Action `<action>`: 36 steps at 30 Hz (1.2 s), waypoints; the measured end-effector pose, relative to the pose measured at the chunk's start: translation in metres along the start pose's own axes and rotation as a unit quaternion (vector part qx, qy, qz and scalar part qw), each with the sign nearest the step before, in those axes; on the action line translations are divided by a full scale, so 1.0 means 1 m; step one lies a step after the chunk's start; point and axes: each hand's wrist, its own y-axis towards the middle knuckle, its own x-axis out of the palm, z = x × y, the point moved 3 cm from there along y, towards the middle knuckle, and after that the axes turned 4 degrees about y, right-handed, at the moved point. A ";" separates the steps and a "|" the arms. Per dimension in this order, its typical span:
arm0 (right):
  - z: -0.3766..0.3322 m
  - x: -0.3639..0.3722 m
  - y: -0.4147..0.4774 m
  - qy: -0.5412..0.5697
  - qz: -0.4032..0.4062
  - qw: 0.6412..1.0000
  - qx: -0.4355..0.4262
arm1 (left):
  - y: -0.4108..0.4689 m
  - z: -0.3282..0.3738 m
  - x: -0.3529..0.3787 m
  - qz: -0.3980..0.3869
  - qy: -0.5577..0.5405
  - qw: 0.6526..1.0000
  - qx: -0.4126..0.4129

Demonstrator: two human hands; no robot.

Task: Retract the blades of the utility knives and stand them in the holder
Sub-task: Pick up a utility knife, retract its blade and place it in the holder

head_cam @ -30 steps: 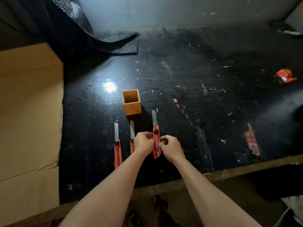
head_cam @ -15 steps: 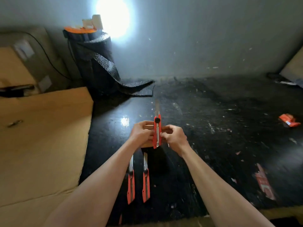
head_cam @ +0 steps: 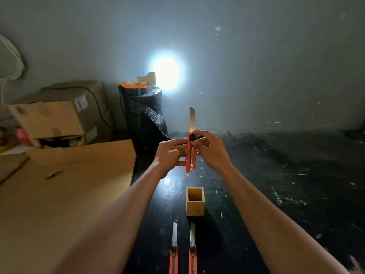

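Observation:
I hold an orange utility knife (head_cam: 191, 155) upright in the air, blade extended and pointing up. My left hand (head_cam: 169, 154) grips its left side and my right hand (head_cam: 212, 150) grips its right side, fingers near the black lock knob. Below it a square wooden holder (head_cam: 195, 206) stands empty on the black table (head_cam: 276, 194). Two more orange knives lie side by side in front of the holder with blades out, the left knife (head_cam: 173, 252) and the right knife (head_cam: 192, 252).
A large cardboard sheet (head_cam: 59, 194) covers the table's left side. Cardboard boxes (head_cam: 59, 113) and a black roll of mesh material (head_cam: 145, 115) stand at the back left against the grey wall, where a bright light spot glares.
Both hands have lifted the knife from the table up in front of the wall. The view has tilted upward, so the holder and the two lying knives now sit lower in view.

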 end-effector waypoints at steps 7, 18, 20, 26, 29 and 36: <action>-0.019 -0.004 0.018 -0.025 0.012 0.999 -0.038 | 0.012 0.009 -0.008 0.004 -0.026 1.000 0.005; -0.013 -0.005 0.012 -0.060 -0.050 0.995 -0.056 | 0.028 0.020 -0.013 0.003 -0.087 0.996 -0.002; -0.009 -0.004 0.007 -0.045 -0.045 0.997 -0.050 | 0.028 0.023 -0.011 -0.006 -0.093 0.996 -0.009; -0.001 -0.008 -0.002 -0.026 -0.053 0.998 -0.022 | 0.034 0.028 -0.004 0.005 -0.093 0.996 -0.014; -0.001 -0.013 -0.004 -0.029 -0.045 0.998 -0.018 | 0.033 0.034 0.004 -0.006 -0.089 0.996 -0.013; -0.010 -0.022 -0.012 -0.081 -0.042 0.994 -0.059 | 0.035 0.038 0.010 0.006 -0.089 0.996 -0.012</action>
